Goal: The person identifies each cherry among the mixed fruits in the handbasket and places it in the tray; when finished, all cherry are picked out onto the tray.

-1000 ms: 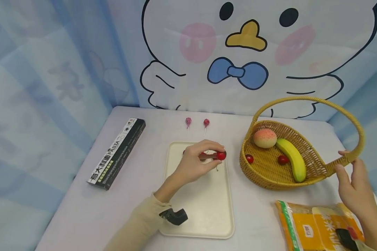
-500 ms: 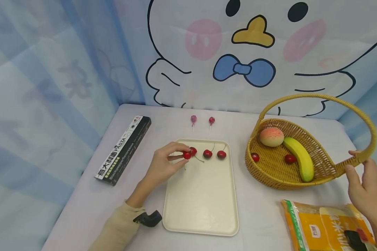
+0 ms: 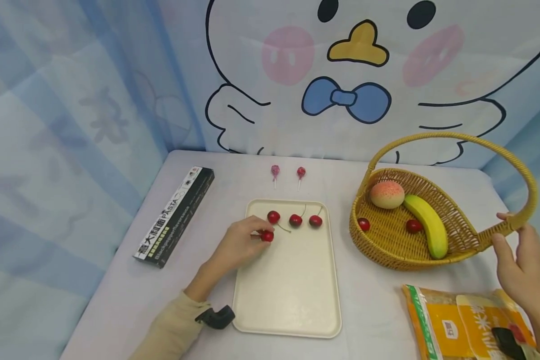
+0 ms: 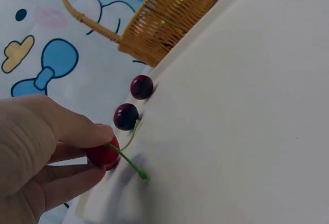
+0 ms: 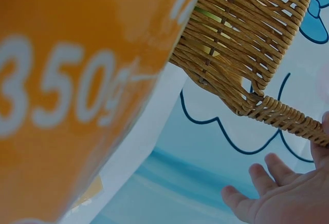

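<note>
My left hand (image 3: pixel 240 244) pinches a red cherry (image 3: pixel 267 236) between thumb and fingertips over the left part of a cream tray (image 3: pixel 288 300). In the left wrist view, a green stem sticks out of the held cherry (image 4: pixel 104 154). Three more cherries line the tray's far end: a left one (image 3: pixel 273 217), a middle one (image 3: pixel 295 220) and a right one (image 3: pixel 315 221). At the right, my right hand (image 3: pixel 524 265) grips the foot of the wicker basket's handle (image 3: pixel 519 217) with thumb and forefinger; its other fingers are spread in the right wrist view.
The wicker basket (image 3: pixel 364 250) holds a peach (image 3: pixel 387 194), a banana (image 3: pixel 427 225) and two red fruits. An orange packet (image 3: pixel 450 325) lies beneath the right forearm. A black pasta box (image 3: pixel 175 217) lies left; two lollipops, one pink (image 3: pixel 275 171) and one red (image 3: pixel 301 172), lie behind the tray.
My left hand has carried the cherry from the tray's far right to its left side, then slightly nearer me. The right hand stays on the basket handle.
</note>
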